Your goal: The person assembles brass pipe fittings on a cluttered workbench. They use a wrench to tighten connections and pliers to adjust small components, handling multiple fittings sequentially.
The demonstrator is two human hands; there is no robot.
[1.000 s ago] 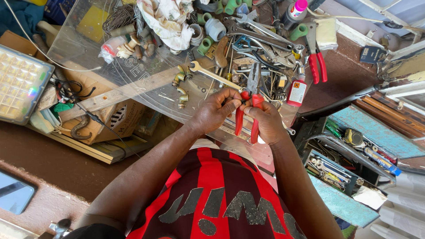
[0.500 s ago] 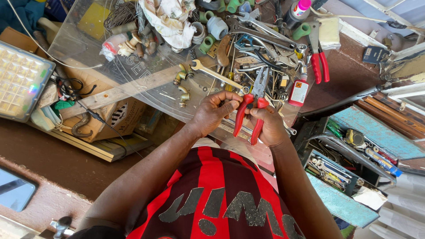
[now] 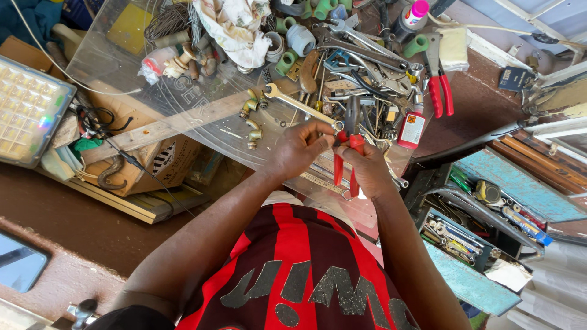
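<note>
My right hand [image 3: 365, 170] grips a pair of red-handled pliers [image 3: 348, 154], their dark jaws pointing away from me over the cluttered glass tabletop [image 3: 202, 110]. My left hand [image 3: 301, 146] is closed beside the pliers' joint, its fingertips pinching something small that I cannot make out. A silver open-end wrench [image 3: 295, 102] lies just beyond my left hand. Both forearms reach forward over my red and black shirt.
A second pair of red-handled pliers [image 3: 439, 85] and a red-labelled bottle [image 3: 412, 126] lie at the right. Brass fittings [image 3: 252, 120], green pipe couplings [image 3: 285, 61], a rag [image 3: 235, 27] and several tools crowd the glass. A cardboard box [image 3: 160, 157] and an LED panel [image 3: 27, 109] sit left; an open toolbox [image 3: 465, 241] right.
Both hands with the pliers have shifted slightly toward the tool pile. My left hand's fingers have closed in beside the pliers' joint.
</note>
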